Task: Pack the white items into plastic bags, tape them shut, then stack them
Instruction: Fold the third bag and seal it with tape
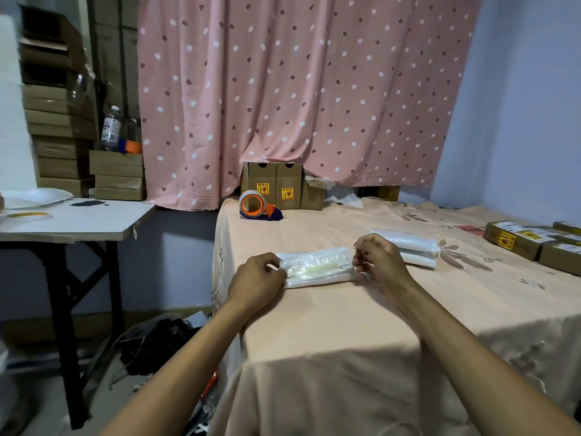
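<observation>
A person's left hand (257, 275) is pinching the left end of a bagged pack (317, 267) between curled fingers and thumb. The right hand (377, 259) is curling its fingers against the opposite end, though it cannot be told whether they are actually gripping the plastic. The pack is lying flat on the peach tablecloth (314, 335), its long axis running from 9 to 3 o'clock, so each hand is meeting one short end. The two hands are about equally near, the left at 9 o'clock of the pack and the right at 3.

The open end probably still needs taping. The tape dispenser (255, 205) is standing well apart at 11 o'clock, on the left hand's side, so that hand looks the better placed to fetch it. A stack of finished packs (412, 247) is waiting just beyond the right hand at 2 o'clock, a short carry for the right arm.

Upright cardboard boxes (279, 187) are lining the table's far edge at 12 o'clock under a pink spotted curtain (298, 89). Labelled parcels (515, 239) are sitting at 3 o'clock. Off the table at 9 o'clock, a white side table (78, 223) is fronting piled cartons (59, 127) and a water bottle (111, 127).
</observation>
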